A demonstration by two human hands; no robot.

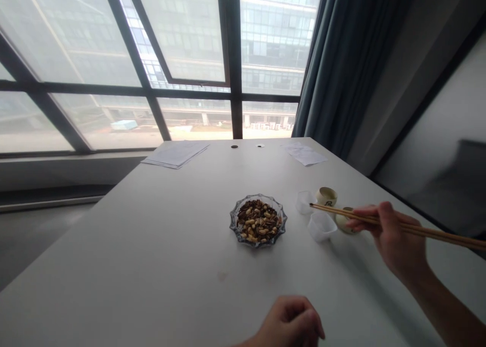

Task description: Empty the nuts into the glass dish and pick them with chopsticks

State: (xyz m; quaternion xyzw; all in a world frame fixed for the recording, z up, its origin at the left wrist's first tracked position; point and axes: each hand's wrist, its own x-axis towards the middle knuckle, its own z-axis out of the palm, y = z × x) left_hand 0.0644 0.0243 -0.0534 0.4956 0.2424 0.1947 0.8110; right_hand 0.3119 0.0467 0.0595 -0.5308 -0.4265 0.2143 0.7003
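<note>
My right hand is closed around a pair of wooden chopsticks; their tips reach left over the small cups. A glass bowl of mixed nuts and seeds sits at the middle of the white table, left of the chopstick tips. Beside the tips stand two small clear plastic cups, a cream ceramic cup, and another small cup partly behind my fingers. My left hand rests on the table near the front edge, its fingers curled with nothing visible in them.
A stack of papers lies at the table's far left and a loose sheet at the far right. Two small round items sit near the far edge. Large windows stand behind, with a curtain at the right.
</note>
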